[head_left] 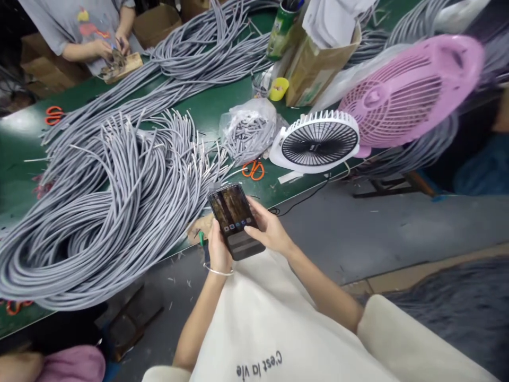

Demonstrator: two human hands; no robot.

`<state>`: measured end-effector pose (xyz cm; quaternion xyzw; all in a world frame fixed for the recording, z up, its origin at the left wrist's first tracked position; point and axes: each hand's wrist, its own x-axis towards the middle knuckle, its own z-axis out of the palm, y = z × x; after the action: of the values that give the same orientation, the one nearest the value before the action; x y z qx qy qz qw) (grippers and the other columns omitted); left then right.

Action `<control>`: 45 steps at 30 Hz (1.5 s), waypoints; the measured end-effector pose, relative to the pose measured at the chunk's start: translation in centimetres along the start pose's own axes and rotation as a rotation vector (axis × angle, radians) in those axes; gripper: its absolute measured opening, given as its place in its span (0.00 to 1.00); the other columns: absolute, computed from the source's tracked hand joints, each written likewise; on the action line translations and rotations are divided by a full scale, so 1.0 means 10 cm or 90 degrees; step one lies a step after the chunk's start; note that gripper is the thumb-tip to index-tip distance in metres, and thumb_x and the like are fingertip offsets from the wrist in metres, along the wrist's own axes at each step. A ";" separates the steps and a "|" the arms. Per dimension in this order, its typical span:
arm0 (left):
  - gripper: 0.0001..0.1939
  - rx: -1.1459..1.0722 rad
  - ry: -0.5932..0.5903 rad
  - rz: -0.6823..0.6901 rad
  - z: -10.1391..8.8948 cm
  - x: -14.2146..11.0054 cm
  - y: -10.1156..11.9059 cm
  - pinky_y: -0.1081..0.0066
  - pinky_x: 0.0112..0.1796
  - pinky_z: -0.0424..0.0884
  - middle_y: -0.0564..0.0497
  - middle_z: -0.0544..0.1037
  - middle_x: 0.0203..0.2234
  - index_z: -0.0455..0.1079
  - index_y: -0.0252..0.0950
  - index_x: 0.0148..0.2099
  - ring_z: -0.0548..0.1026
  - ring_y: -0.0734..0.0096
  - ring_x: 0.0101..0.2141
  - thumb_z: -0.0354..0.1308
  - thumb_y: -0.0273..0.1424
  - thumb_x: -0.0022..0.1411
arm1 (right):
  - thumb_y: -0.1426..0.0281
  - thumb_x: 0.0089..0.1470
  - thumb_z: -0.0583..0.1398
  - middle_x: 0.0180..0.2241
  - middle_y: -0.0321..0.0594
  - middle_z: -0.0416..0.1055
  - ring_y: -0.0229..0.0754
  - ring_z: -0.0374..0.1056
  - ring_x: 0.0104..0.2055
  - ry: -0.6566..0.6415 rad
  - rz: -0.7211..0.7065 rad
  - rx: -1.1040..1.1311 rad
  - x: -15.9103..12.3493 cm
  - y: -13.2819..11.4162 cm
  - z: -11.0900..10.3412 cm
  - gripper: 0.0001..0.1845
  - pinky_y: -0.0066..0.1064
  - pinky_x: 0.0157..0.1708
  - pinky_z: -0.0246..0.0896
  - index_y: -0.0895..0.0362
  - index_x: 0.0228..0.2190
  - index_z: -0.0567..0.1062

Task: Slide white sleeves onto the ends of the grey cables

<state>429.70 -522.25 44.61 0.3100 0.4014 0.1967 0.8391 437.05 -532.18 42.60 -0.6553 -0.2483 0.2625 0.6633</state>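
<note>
A dark smartphone (234, 215) with a lit screen is held in front of my chest, just off the table edge. My left hand (220, 249) is closed around its left side, a thin bracelet at the wrist. My right hand (268, 225) grips the right side, its thumb resting on the lower screen. Beyond the phone lies a pair of orange-handled scissors (253, 170). Thick bundles of grey cable (131, 180) with stripped white ends spread over the green table on the left.
A white fan (318, 142) and a pink fan (413, 90) stand on the right. Near them are a plastic bag of short cable pieces (250, 127), a yellow cup (279, 88) and a cardboard box (318, 66). A co-worker (93, 37) handles something small across the table.
</note>
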 end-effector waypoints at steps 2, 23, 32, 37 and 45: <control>0.20 -0.001 -0.001 -0.008 0.00 0.02 -0.09 0.60 0.50 0.67 0.45 0.79 0.39 0.75 0.33 0.40 0.73 0.57 0.46 0.61 0.44 0.52 | 0.54 0.49 0.60 0.57 0.49 0.59 0.50 0.59 0.57 0.014 -0.007 -0.001 -0.05 0.07 -0.03 0.42 0.42 0.57 0.57 0.59 0.61 0.56; 0.26 -0.011 -0.033 0.085 -0.14 0.47 -1.49 0.71 0.41 0.73 0.48 0.80 0.38 0.77 0.36 0.39 0.76 0.64 0.41 0.67 0.48 0.42 | 0.59 0.48 0.63 0.65 0.43 0.42 0.47 0.44 0.65 -0.152 -0.076 0.013 -0.34 1.33 -0.90 0.52 0.39 0.62 0.46 0.55 0.64 0.40; 0.26 0.020 -0.043 0.119 -0.34 0.31 -2.13 0.68 0.42 0.72 0.46 0.80 0.38 0.77 0.35 0.39 0.77 0.66 0.36 0.66 0.48 0.43 | 0.59 0.50 0.61 0.65 0.43 0.43 0.48 0.45 0.65 -0.100 -0.122 0.034 -0.83 1.89 -1.13 0.47 0.40 0.62 0.47 0.53 0.64 0.45; 0.26 0.018 -0.037 0.113 -0.43 0.17 -2.35 0.65 0.43 0.72 0.46 0.80 0.36 0.77 0.35 0.38 0.77 0.63 0.37 0.68 0.48 0.40 | 0.58 0.49 0.61 0.64 0.43 0.45 0.48 0.48 0.64 -0.095 -0.115 0.035 -1.10 2.08 -1.17 0.48 0.40 0.61 0.48 0.53 0.64 0.44; 0.25 0.031 -0.033 0.151 -0.50 0.04 -2.55 0.65 0.45 0.71 0.45 0.80 0.38 0.76 0.34 0.41 0.77 0.63 0.38 0.65 0.48 0.46 | 0.59 0.50 0.60 0.59 0.47 0.56 0.49 0.56 0.59 -0.097 -0.123 -0.024 -1.25 2.17 -1.29 0.43 0.40 0.55 0.57 0.54 0.63 0.50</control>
<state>427.97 -538.84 24.68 0.3805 0.3443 0.2769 0.8124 436.01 -550.09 20.88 -0.6189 -0.3650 0.2417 0.6522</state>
